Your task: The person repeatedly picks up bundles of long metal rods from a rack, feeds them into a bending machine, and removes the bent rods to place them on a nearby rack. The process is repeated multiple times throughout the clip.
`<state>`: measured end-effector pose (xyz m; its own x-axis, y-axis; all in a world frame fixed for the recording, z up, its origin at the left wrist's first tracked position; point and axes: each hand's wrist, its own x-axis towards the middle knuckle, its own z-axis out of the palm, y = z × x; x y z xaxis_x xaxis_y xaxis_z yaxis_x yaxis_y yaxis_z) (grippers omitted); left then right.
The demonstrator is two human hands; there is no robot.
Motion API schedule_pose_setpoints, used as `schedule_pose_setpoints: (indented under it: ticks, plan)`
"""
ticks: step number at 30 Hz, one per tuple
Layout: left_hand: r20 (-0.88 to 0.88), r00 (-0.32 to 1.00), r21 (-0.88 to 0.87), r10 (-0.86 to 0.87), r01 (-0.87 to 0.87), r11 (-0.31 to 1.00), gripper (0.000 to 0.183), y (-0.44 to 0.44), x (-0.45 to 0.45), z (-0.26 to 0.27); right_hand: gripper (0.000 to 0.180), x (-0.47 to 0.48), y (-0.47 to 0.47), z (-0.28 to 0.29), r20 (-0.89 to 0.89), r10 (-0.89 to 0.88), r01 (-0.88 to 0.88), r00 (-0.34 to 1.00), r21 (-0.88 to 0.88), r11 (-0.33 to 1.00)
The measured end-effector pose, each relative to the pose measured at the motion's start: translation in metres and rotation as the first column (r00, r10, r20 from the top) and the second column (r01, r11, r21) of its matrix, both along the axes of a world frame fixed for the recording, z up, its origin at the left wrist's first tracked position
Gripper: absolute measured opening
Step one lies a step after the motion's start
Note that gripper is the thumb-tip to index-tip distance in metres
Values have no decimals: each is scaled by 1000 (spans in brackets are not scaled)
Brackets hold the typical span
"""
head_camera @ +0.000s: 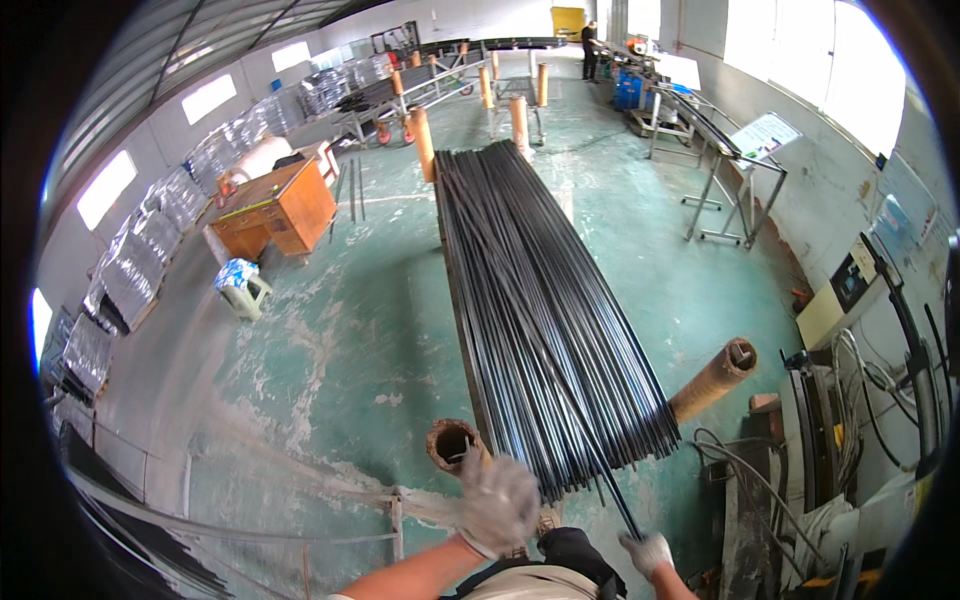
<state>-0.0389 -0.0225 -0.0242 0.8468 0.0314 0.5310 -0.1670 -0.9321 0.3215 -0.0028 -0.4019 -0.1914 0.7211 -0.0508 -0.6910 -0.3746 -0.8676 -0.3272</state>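
Observation:
My left hand (501,504), in a pale work glove, is blurred. It is raised beside the near-left cardboard tube (451,442), partly in front of it, and nothing shows in its grasp. Lower right, my gloved right hand (648,555) is closed around the near end of a dark rod or thin bundle (619,499). That piece juts past the others and lies slantwise over a long stack of black rods or tubes (555,322). The stack stretches away from me, its near ends uneven. Another cardboard tube (712,379) leans outward at the near-right corner.
Machinery with hoses (806,457) stands at right, near a tilted board on a metal frame (761,139). To the left are a wooden desk (277,206), a stool (244,289) and wrapped stacks (135,277). A person (589,51) stands far back. A curved rail (247,530) crosses the lower left.

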Motion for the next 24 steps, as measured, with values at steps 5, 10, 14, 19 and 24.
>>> schedule_pose_setpoints:
  ticks: [5,10,14,19,24]
  plan:
    - [-516,774,-826,-366,-337,452,27,-93,-1,-148,57,-210,-125,55,119,-58,65,991,-53,996]
    - [-191,787,-908,-586,-368,-199,20,-105,40,-197,50,-307,-116,143,62,-178,189,982,-345,920]
    - [-162,738,-503,-656,-633,-588,15,-142,48,-125,40,-348,-143,146,150,-139,190,979,-416,889]
    - [-239,643,-618,-727,-679,-397,10,-225,-6,-78,21,-421,-241,119,369,-128,324,921,-539,778]
    - [-97,619,-791,-780,-523,-316,23,-302,-12,-21,11,-537,-361,103,664,-145,585,734,-509,631]
